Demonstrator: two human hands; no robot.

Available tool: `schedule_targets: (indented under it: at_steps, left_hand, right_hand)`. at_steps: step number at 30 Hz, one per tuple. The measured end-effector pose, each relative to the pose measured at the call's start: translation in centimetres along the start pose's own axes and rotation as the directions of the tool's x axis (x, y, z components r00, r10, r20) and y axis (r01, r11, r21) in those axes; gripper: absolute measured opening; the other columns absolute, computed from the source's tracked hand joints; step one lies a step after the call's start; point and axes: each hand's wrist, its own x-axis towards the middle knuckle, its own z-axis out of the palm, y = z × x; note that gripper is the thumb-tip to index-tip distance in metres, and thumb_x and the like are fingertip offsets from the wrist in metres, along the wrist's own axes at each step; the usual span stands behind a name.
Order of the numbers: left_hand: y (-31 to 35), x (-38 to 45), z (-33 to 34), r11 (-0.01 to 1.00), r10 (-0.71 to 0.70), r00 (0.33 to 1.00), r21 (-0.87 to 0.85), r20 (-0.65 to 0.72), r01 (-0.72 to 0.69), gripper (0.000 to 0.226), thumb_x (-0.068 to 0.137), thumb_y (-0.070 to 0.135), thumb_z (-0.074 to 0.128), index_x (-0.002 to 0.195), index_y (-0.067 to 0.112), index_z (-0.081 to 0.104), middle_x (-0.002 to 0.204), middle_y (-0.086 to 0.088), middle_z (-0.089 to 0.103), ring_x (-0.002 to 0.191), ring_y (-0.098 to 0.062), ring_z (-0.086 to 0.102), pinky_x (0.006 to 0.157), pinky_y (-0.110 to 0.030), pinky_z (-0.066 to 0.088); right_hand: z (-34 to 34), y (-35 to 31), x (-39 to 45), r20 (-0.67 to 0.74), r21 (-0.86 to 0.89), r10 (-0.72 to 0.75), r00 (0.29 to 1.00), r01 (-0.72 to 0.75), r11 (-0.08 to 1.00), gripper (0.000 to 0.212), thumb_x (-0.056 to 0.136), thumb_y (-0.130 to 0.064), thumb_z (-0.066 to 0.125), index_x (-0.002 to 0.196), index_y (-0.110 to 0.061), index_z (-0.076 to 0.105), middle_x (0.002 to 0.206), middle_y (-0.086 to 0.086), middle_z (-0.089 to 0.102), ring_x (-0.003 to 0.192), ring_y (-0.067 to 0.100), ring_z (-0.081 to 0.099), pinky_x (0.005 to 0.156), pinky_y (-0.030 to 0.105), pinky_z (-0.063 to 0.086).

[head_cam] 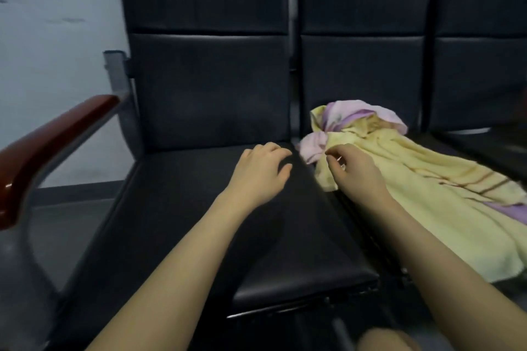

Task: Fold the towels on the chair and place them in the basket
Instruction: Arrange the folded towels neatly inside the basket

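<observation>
A pale yellow towel (433, 208) with brown stripes lies crumpled along the middle black chair seat. A pink and purple towel (350, 117) is bunched at its far end, against the backrest. My right hand (356, 171) is at the yellow towel's near left corner, fingers curled and pinching the cloth. My left hand (262, 171) hovers over the left chair's seat (199, 222) with fingers relaxed, holding nothing, a short way left of the towels. No basket is in view.
Three black padded chairs stand in a row against a grey wall. The left chair has a reddish wooden armrest (48, 139) on a metal frame. A third seat (484, 145) lies to the right. My knee (387, 339) shows at the bottom edge.
</observation>
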Motion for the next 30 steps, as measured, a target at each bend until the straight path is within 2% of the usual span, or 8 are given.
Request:
schedule_targets:
  at_steps: [8, 12, 15, 20, 22, 24, 27, 30]
  left_hand:
    - [7.1, 11.5, 10.1, 0.988, 0.156, 0.978, -0.039, 0.138, -0.152, 0.037, 0.098, 0.031, 0.043, 0.132, 0.021, 0.053, 0.134, 0.000, 0.051, 0.125, -0.021, 0.043, 0.101, -0.037, 0.029]
    - [8.9, 15.1, 14.7, 0.988, 0.152, 0.973, -0.057, 0.177, -0.144, 0.038, 0.099, 0.031, 0.041, 0.134, 0.022, 0.051, 0.137, 0.001, 0.048, 0.126, -0.021, 0.040, 0.101, -0.036, 0.027]
    - [9.6, 16.6, 17.6, 0.990, 0.136, 0.965, -0.069, 0.222, -0.124, 0.041, 0.100, 0.034, 0.039, 0.139, 0.026, 0.045, 0.147, 0.003, 0.039, 0.134, -0.019, 0.031, 0.105, -0.035, 0.021]
    - [9.9, 17.6, 20.5, 0.982, 0.128, 0.953, -0.170, 0.274, -0.083, 0.045, 0.102, 0.040, 0.034, 0.146, 0.031, 0.033, 0.158, 0.002, 0.016, 0.145, -0.016, 0.012, 0.112, -0.036, 0.009]
    - [10.0, 18.1, 20.8, 0.962, 0.124, 0.960, -0.268, 0.251, -0.055, 0.045, 0.102, 0.042, 0.033, 0.146, 0.034, 0.033, 0.158, 0.004, 0.016, 0.145, -0.015, 0.011, 0.113, -0.036, 0.007]
    - [9.9, 18.6, 20.9, 0.928, 0.134, 0.967, -0.370, 0.218, -0.045, 0.040, 0.101, 0.040, 0.036, 0.141, 0.034, 0.041, 0.154, 0.004, 0.028, 0.143, -0.016, 0.019, 0.112, -0.037, 0.010]
    - [9.5, 18.9, 20.8, 0.857, 0.126, 0.990, -0.510, 0.060, -0.078, 0.021, 0.099, 0.031, 0.047, 0.114, 0.028, 0.061, 0.122, 0.008, 0.055, 0.120, -0.016, 0.047, 0.108, -0.044, 0.029]
    - [9.2, 18.4, 19.9, 0.781, 0.070, 0.997, -0.620, -0.035, -0.076, 0.008, 0.096, 0.028, 0.053, 0.092, 0.030, 0.060, 0.096, 0.010, 0.058, 0.093, -0.011, 0.054, 0.094, -0.040, 0.042]
  right_hand:
    - [-1.3, 15.0, 2.3, -0.035, -0.157, 0.244, 0.969, -0.247, 0.956, 0.021, 0.092, -0.020, 0.056, 0.105, -0.010, 0.069, 0.102, 0.008, 0.064, 0.095, 0.029, 0.060, 0.079, 0.039, 0.046]
    - [-0.3, 19.5, 3.2, 0.010, -0.321, 0.303, 0.953, -0.284, 0.904, 0.030, 0.093, -0.030, 0.054, 0.116, -0.014, 0.064, 0.117, 0.007, 0.061, 0.108, 0.030, 0.054, 0.089, 0.040, 0.039]
    - [0.6, 21.1, 3.5, 0.021, -0.393, 0.299, 0.954, -0.267, 0.880, 0.027, 0.093, -0.032, 0.054, 0.111, -0.015, 0.063, 0.115, 0.005, 0.057, 0.108, 0.028, 0.049, 0.088, 0.038, 0.032]
    - [0.9, 21.9, 3.0, -0.178, -0.182, 0.177, 0.968, -0.210, 0.961, 0.009, 0.090, -0.019, 0.062, 0.089, -0.015, 0.069, 0.093, 0.000, 0.065, 0.091, 0.025, 0.057, 0.074, 0.030, 0.020]
    - [0.4, 21.8, 2.8, -0.258, -0.051, 0.139, 0.956, -0.157, 0.986, 0.006, 0.089, -0.012, 0.064, 0.086, -0.013, 0.069, 0.092, -0.001, 0.068, 0.087, 0.023, 0.061, 0.077, 0.031, 0.028]
    - [-0.3, 21.3, 2.8, -0.282, 0.068, 0.105, 0.954, -0.090, 0.994, 0.010, 0.090, -0.008, 0.061, 0.092, -0.011, 0.071, 0.093, -0.001, 0.070, 0.086, 0.020, 0.063, 0.082, 0.039, 0.044]
    - [-1.2, 20.3, 2.9, -0.308, 0.143, 0.075, 0.948, -0.032, 0.989, 0.014, 0.091, -0.009, 0.057, 0.095, -0.013, 0.070, 0.091, -0.006, 0.070, 0.084, 0.016, 0.064, 0.078, 0.047, 0.051]
    - [-1.9, 19.1, 2.8, -0.367, 0.143, 0.036, 0.930, 0.018, 0.990, 0.014, 0.088, -0.013, 0.055, 0.091, -0.014, 0.069, 0.087, -0.015, 0.064, 0.079, 0.009, 0.061, 0.072, 0.045, 0.050]
